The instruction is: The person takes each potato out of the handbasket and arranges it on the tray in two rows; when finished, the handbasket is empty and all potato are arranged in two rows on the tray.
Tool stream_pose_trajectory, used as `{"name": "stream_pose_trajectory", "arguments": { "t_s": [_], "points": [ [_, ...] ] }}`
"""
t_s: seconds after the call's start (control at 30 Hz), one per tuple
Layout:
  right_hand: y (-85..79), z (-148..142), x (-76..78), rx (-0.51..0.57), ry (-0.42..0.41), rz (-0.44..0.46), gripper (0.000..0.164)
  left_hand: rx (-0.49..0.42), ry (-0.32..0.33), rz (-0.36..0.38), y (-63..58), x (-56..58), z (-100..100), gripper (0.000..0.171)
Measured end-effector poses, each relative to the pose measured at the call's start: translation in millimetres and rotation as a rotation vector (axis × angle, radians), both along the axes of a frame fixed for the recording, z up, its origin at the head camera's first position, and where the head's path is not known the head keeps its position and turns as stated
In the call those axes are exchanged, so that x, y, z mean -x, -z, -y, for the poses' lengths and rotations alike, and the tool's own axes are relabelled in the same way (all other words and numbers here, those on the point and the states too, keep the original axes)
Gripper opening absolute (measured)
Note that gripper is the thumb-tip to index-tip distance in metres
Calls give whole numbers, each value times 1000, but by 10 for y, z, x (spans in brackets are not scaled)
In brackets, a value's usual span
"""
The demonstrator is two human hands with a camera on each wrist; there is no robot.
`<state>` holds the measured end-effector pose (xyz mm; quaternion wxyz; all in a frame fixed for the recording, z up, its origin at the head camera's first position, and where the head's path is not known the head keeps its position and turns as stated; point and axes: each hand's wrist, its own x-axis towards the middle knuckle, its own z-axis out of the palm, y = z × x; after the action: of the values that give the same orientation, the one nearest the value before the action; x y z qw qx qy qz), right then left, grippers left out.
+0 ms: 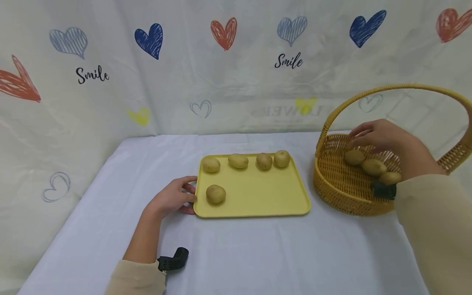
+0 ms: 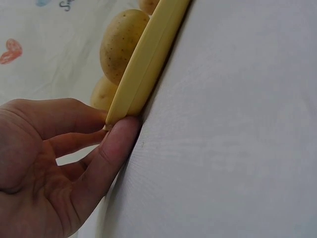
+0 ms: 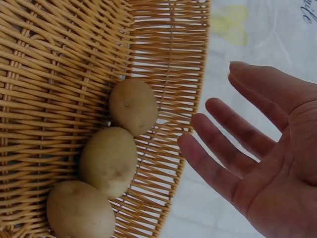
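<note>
The left hand is at the left edge of a yellow tray. Its thumb and bent fingers hold the tray's rim, seen closer in the left wrist view where the thumb presses the outer side. On the tray sit several potatoes, one near the front left and others in a row along the back. Over the far side of a wicker basket hovers the right hand, fingers apart and holding nothing. Inside the basket, three potatoes, the middle one among them, lie in a line beside the wall.
The basket's tall arched handle rises around the right forearm. A white cloth covers the table. Behind it hangs a white curtain printed with hearts. A black wrist camera sits on the left wrist.
</note>
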<state>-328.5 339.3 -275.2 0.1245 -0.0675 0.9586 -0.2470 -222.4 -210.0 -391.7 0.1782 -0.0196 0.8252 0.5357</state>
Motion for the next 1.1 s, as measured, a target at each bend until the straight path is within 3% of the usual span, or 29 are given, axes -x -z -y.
{"name": "stream_pose_trajectory", "arguments": {
  "t_s": [0.17,0.5,0.67,0.73,0.9,1.1],
  "points": [
    [117,-64,77,-21,-10,1,55,3,-2,4,10,14,-5,72],
    [289,-229,89,-123,-35,-36,53,-1,16,3,3,26,-34,73],
    [377,-217,89,-86,-25,-37,53,-6,8,5,31,6,-29,72],
    [394,-207,84,-37,-2,-3,55,-7,1,4,37,4,-22,72],
    [396,-184,104,-34,-16,10,56,-1,-7,4,23,0,-6,72],
    [406,-159,178,-114,-65,-13,55,4,-8,1,-7,6,-2,72]
  ]
}}
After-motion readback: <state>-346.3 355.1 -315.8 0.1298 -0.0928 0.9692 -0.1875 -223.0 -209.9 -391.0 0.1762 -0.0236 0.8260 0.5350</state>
